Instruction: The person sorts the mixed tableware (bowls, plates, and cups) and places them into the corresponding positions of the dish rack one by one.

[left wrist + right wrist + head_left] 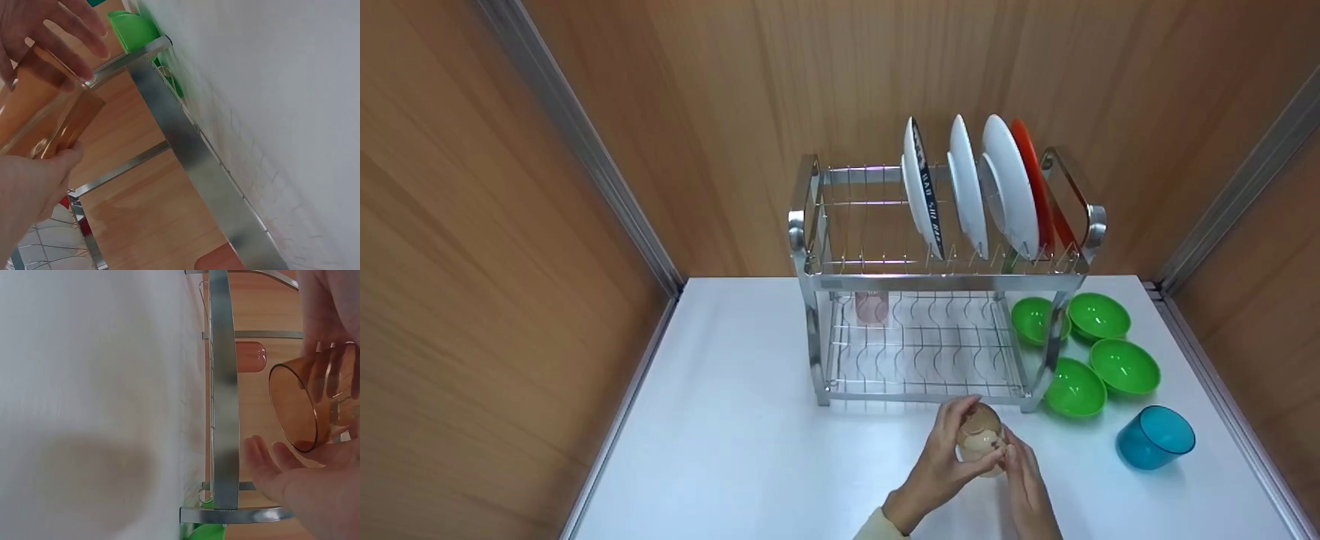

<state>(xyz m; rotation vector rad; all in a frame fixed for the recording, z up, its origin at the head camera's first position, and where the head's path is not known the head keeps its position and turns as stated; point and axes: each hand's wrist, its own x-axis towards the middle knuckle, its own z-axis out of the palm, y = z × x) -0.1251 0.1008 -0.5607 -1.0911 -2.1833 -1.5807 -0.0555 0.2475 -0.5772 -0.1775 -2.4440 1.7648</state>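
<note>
A transparent amber drinking glass (979, 435) is held between both hands in front of the dish rack, its mouth tilted down toward the table in the right wrist view. My left hand (941, 457) grips it, thumb on the near side and fingers round the far side. My right hand (1027, 480) meets the glass from the right. Its fingers (70, 34) are spread fairly straight along the glass in the left wrist view. In the right wrist view, some fingers of that hand reach past the rim.
A two-tier metal dish rack (937, 282) carries several upright plates, including a white plate (1011, 184) and a red plate (1033, 187). A pink glass (872, 307) sits on its lower tier. Several green bowls (1125, 367) and a blue glass (1155, 439) stand on the right. Wooden walls enclose the white table (720, 420).
</note>
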